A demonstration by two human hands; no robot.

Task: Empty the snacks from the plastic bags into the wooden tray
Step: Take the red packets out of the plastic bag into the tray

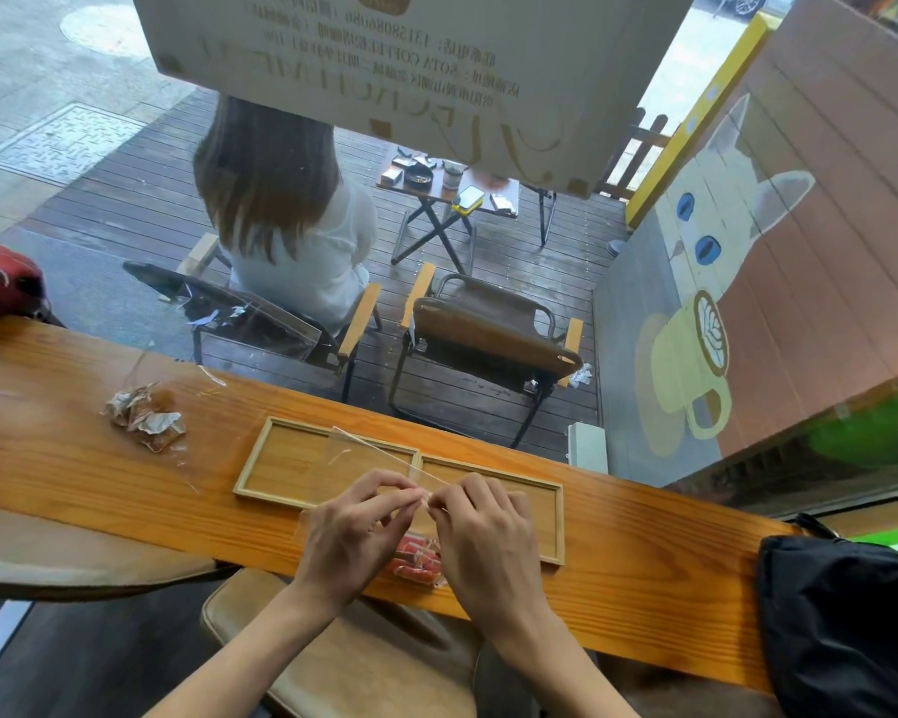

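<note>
Orange-varnished pine makes up the long desk (73, 458) at the window, and on it lies a shallow, light wooden tray (558, 520) with two rectangular compartments, both showing bare wood with no snacks in them yet. Both hands are raised just above the tray's near edge. The left hand (353, 536) and the right hand (483, 541) meet fingertip to fingertip, each pinching the top of a clear plastic bag (418, 559) that hangs between them, with red-and-orange wrapped snacks gathered in its bottom. A thin clear strip of plastic (379, 453) runs from the pinch point up and away across the left compartment; whether it is a torn seal or the bag's edge I cannot tell. Well to the left on the desk sits a second clear plastic bag of brown-and-white wrapped snacks (146, 414), untouched. A black fabric bag (846, 624) rests at the desk's right end.

By my judgement the step in hand is opening the first bag: the fingers are set to pull its mouth apart. Next, the opening needs widening, then the bag needs tipping mouth-down over one compartment so the snacks slide out inside the rim and not onto the desk. After that, the second bag awaits.
</note>
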